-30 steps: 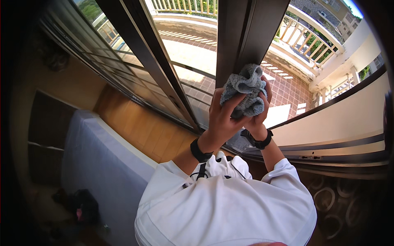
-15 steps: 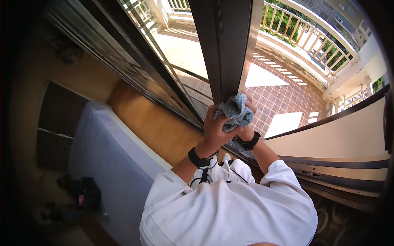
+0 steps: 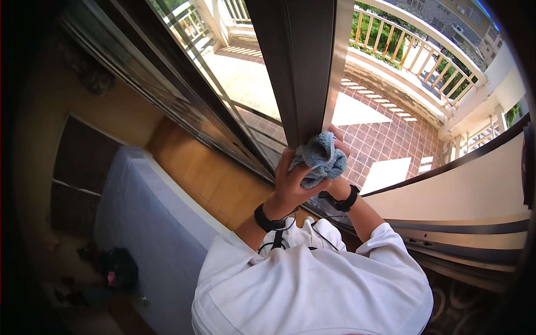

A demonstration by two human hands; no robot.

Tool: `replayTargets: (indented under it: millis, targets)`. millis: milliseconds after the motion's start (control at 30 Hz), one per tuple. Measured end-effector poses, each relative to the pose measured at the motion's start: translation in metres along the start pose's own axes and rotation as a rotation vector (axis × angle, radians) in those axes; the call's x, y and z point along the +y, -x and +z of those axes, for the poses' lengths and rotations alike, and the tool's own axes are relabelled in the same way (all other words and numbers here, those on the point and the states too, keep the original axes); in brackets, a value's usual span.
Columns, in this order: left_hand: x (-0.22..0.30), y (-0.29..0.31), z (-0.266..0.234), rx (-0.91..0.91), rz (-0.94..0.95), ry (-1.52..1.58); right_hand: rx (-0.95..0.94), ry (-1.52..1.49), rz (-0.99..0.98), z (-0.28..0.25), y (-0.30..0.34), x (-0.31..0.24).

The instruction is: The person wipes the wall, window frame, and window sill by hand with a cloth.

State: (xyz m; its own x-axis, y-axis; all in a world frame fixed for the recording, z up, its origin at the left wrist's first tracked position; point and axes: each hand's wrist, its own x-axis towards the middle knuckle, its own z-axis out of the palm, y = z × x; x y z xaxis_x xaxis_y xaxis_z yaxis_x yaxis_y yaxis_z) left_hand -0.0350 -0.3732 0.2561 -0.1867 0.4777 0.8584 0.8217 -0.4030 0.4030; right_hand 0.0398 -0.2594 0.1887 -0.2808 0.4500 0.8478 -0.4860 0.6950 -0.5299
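A bunched blue-grey cloth (image 3: 319,158) is pressed against the lower visible part of the dark door frame post (image 3: 302,72). My left hand (image 3: 291,180) is closed on the cloth from its left side, fingers bent over it. On the other side my right hand (image 3: 339,146) wraps around the edge of the post and grips the cloth too; part of it is hidden behind the cloth. Both wrists wear black bands.
Left of the post stands a glass sliding panel (image 3: 184,72). A plastic-covered mattress (image 3: 162,218) lies at the left beside the wooden floor (image 3: 190,167). Beyond the doorway are balcony tiles (image 3: 379,139) and a railing (image 3: 413,42). A dark bag (image 3: 120,265) sits lower left.
Both hands and the cloth have shifted slightly down along the post, toward my body. The view has tilted a little, and the grip on the cloth stays the same.
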Motion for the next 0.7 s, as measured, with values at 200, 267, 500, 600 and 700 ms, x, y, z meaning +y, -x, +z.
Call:
replayTargets:
  millis: [200,267,500,600,700]
  targets:
    - [-0.009,-0.020,-0.004,0.050,0.059,0.097,0.038,0.171,-0.031,0.006,-0.028,-0.014]
    - [-0.022,-0.013,-0.004,0.010,0.105,0.119,0.147,0.225,0.001,0.012,-0.003,-0.010]
    - [-0.069,0.022,-0.007,-0.356,0.225,0.231,0.063,0.389,0.551,-0.002,0.151,0.032]
    - [-0.087,0.022,-0.015,-0.479,0.196,0.376,0.500,0.594,0.215,0.039,0.114,-0.006]
    - [-0.102,0.016,-0.036,-0.515,0.203,0.478,0.448,0.999,0.081,0.069,0.082,-0.038]
